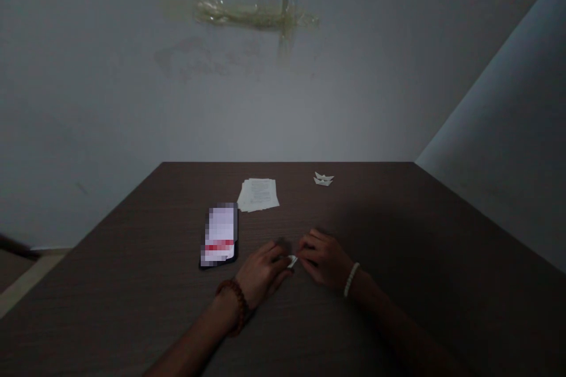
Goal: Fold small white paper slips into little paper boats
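Note:
A small folded piece of white paper [292, 261] shows between my two hands, low over the front middle of the table. My left hand [264, 268], with a brown bead bracelet at the wrist, is closed on its left side. The fingertips of my right hand [322, 254], which wears a pale bead bracelet, pinch its right side. Most of the paper is hidden by the fingers, so its full shape cannot be made out. Farther back on the right sit folded paper boats [323, 179], close together.
A phone [219, 235] with a lit, blurred screen lies left of my hands. Behind it is a stack of printed paper sheets [260, 194]. The brown table [145, 271] ends at a grey wall [354, 100] with tape stuck on it.

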A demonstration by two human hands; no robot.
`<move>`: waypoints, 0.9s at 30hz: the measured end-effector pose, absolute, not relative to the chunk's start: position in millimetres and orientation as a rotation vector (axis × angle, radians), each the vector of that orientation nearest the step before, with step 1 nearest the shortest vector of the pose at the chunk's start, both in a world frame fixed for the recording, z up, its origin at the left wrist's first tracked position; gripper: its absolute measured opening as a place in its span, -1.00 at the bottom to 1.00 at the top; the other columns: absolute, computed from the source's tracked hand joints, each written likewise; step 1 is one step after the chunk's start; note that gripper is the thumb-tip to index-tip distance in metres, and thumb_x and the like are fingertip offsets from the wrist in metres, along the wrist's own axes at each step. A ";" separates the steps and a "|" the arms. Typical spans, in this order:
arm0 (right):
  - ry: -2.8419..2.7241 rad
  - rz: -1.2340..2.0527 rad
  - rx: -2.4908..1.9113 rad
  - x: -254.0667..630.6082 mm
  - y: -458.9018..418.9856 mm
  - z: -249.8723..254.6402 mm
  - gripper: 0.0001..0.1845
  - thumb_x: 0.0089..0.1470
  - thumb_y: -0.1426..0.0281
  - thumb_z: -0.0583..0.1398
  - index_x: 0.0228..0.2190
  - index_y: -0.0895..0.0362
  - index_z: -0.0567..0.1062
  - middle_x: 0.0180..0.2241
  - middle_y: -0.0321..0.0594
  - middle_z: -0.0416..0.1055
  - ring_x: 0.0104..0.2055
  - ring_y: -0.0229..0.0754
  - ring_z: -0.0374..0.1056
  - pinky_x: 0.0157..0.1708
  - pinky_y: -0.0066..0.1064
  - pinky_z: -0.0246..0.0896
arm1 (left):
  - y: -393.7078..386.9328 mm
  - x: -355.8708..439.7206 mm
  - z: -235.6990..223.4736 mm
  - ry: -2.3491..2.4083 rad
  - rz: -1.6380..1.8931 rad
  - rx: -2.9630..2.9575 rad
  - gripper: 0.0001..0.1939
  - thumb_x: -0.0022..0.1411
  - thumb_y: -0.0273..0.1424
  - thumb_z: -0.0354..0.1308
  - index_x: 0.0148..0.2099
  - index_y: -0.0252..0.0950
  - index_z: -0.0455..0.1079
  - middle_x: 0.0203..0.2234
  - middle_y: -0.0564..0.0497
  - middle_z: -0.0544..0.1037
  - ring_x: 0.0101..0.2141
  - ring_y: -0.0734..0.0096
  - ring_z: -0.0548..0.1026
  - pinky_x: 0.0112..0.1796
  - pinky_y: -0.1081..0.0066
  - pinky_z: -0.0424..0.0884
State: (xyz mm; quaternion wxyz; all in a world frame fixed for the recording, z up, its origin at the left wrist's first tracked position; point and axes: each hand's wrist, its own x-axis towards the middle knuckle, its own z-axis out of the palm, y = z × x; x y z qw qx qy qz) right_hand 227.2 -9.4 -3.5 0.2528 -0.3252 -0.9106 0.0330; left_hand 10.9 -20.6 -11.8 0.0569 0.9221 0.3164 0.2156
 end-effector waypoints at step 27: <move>-2.196 0.382 -1.068 219.9 -5.7 -18.0 -0.89 0.00 0.39 0.31 -0.53 0.10 0.52 -0.39 -0.27 0.40 -0.30 -0.22 0.27 -0.24 -0.36 0.15 | -22.5 14.8 -10.6 0.884 0.660 2.794 -0.78 0.30 -0.48 -0.01 -0.35 -0.34 0.42 -0.41 -0.04 0.47 -0.31 0.32 0.38 -0.31 0.39 0.40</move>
